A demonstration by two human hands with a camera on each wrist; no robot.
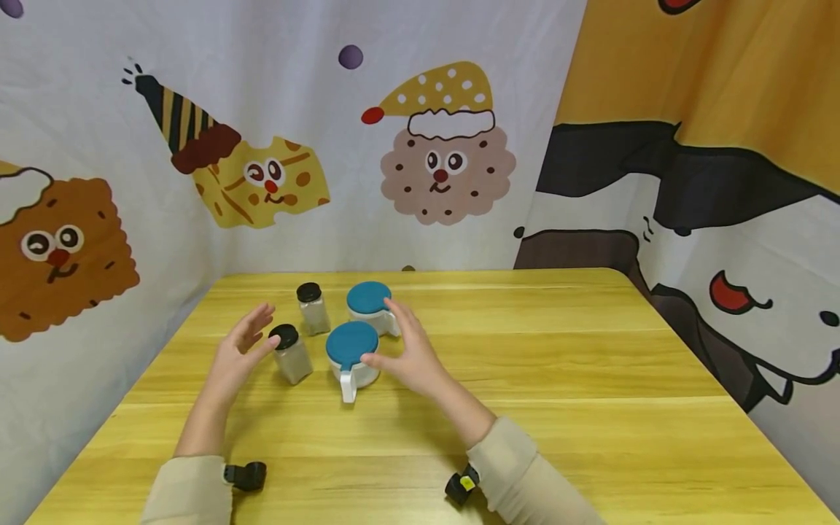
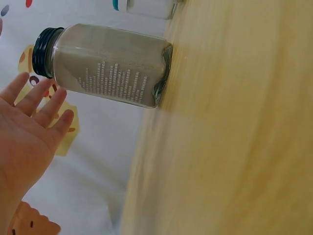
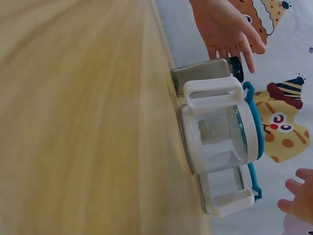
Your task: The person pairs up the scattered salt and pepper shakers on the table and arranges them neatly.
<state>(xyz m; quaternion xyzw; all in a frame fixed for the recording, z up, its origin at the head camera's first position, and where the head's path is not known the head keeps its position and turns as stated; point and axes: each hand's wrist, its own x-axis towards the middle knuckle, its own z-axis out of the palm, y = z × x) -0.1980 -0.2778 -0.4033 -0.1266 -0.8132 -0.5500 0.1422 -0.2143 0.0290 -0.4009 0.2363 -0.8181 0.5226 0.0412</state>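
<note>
Two glass jars with blue lids and white handles stand on the table, a near jar [image 1: 353, 372] and a far jar [image 1: 370, 297]. Left of them are two square bottles with black caps, a near bottle [image 1: 292, 363] with greyish-brown powder inside and a far bottle [image 1: 314, 316]. My left hand [image 1: 238, 357] is beside the near bottle, fingers spread and loosely bent, holding nothing. On the other side, my right hand [image 1: 415, 355] hovers by the blue lids with thumb and fingers apart. In the left wrist view, printed text shows on the bottle [image 2: 110, 66].
The jars and bottles form a close group on the wooden table [image 1: 525, 379], left of its middle. Behind it hangs a cloth [image 1: 282, 73] with cartoon food prints. A wrist camera [image 1: 246, 476] sits at the left cuff, another camera [image 1: 461, 486] at the right.
</note>
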